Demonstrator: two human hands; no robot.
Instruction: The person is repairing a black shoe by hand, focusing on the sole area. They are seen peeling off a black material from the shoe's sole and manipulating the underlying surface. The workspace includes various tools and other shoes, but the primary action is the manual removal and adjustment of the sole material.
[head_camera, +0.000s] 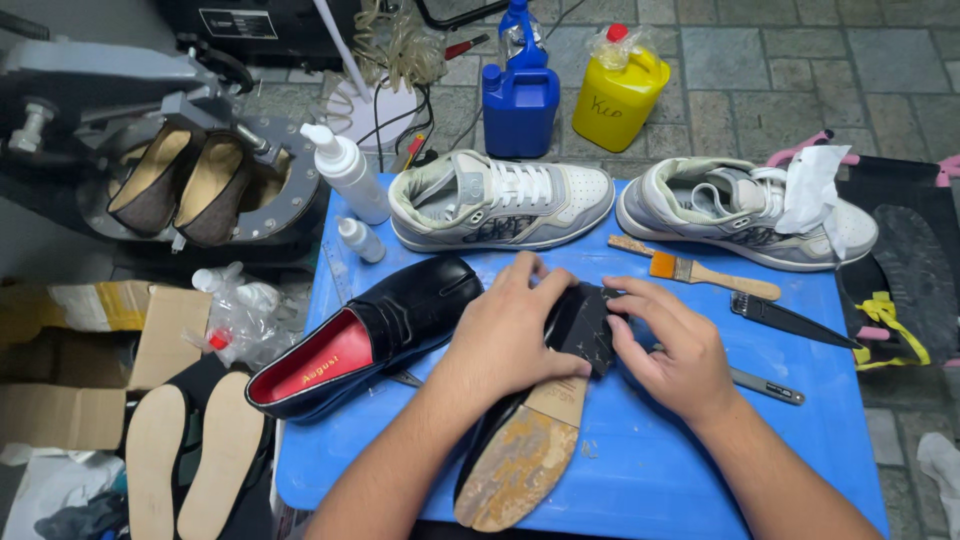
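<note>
I am looking down at a blue table (640, 450) in the middle of the frame, and both hands are working on an upturned black shoe (525, 440) lying sole-up at lower centre, its worn tan sole running down toward the bottom edge. My left hand (505, 335) is lying flat and spread over the shoe's heel end, pressing down on it rather than closing around it. My right hand (675, 350) is sitting just to the right, fingers curled, pinching the edge of a black sole piece (590, 325) against the shoe; the two hands are nearly touching across that piece. Just left of them the other black shoe (370, 335) is resting upright with its red lining showing. Two grey sneakers are standing along the table's far edge, one (500, 200) at upper centre and one (745, 210) at upper right with a white tissue (812, 190) draped on it. A brush (695, 268) is lying near the right hand, with a dark blade (790, 320) and a grey tool (765, 385) to its right. Two white bottles (350, 175) are standing at the table's upper left corner. Beyond the table, a blue jug (520, 105) and a yellow jug (620, 95) are sitting on the floor.
</note>
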